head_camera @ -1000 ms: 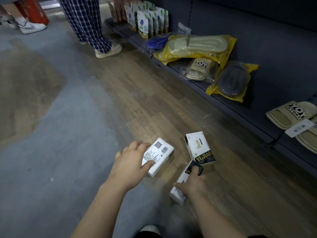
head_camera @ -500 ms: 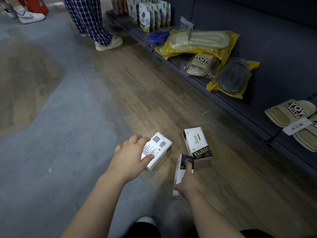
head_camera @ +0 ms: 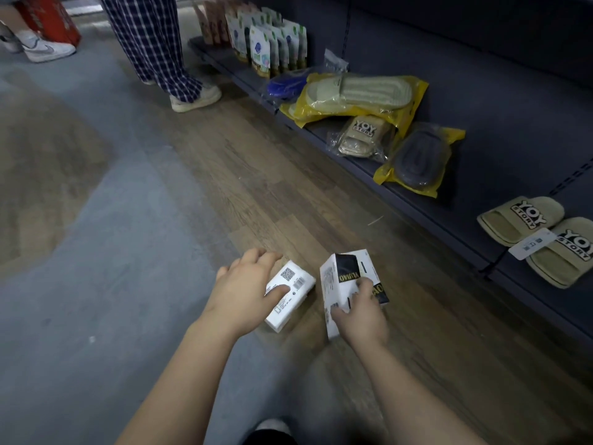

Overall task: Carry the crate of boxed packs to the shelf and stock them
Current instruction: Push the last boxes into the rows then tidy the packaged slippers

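Lower centre: right hand (head_camera: 361, 319), gripping YUJIAO box (head_camera: 340, 279), has stood it against a second box (head_camera: 380, 292); left hand (head_camera: 244, 290) clasps QR-coded box (head_camera: 293, 281). Still gathering, nothing stocked.

Left hand (head_camera: 244, 293): bare, forearm bare too.
Right hand (head_camera: 362, 319): bare, forearm bare too.
Shoe (head_camera: 272, 424): pale toe.
Garment (head_camera: 269, 440): dark fabric.

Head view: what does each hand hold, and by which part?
Left hand grips the white QR-code box across its middle. Right hand grips the black-and-white box by its near end.
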A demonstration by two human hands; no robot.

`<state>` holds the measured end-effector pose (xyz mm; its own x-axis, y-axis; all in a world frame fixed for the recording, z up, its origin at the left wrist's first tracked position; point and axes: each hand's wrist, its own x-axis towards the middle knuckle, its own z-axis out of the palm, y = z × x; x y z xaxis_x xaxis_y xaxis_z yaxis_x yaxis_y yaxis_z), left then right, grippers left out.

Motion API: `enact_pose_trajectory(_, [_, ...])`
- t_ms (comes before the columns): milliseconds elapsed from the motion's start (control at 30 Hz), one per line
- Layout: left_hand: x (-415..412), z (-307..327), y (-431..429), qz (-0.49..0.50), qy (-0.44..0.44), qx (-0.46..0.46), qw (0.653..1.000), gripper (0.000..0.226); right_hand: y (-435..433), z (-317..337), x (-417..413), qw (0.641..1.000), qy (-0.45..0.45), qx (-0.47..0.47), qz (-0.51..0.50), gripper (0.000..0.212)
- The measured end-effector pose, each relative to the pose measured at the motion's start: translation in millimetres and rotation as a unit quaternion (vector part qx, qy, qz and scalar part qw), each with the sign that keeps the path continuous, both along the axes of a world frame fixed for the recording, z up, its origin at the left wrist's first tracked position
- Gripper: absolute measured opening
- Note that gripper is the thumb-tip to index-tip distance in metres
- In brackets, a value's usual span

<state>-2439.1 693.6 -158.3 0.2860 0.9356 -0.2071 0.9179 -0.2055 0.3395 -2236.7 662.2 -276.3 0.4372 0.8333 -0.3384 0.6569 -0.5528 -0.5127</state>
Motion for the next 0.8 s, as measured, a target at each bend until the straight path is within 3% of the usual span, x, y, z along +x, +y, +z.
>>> enact_pose_trajectory(233, [16.6,104.3,27.3,-0.025,0.002,-0.012,1.000,0.058,42.6,142.4,17.2,0.999,0.014,0.046,-0.024,0.065])
enact_pose_trajectory(367, [32.6,202.6,44.8,-0.042,-0.007,-0.007,0.999,0.058,55.8,258.0,30.8,0.997,0.026,0.059,-0.031,0.062])
enact_pose_trajectory(500, [58.9,310.5,55.7,-0.083,-0.011,0.008,0.996,0.060,58.3,381.9,49.2,0.996,0.018,0.085,-0.028,0.046])
enact_pose_trajectory(800, [130.6,545.0,70.6,-0.160,-0.050,0.064,0.984,0.058,34.8,640.5,109.0,0.990,0.015,0.128,-0.059,0.054])
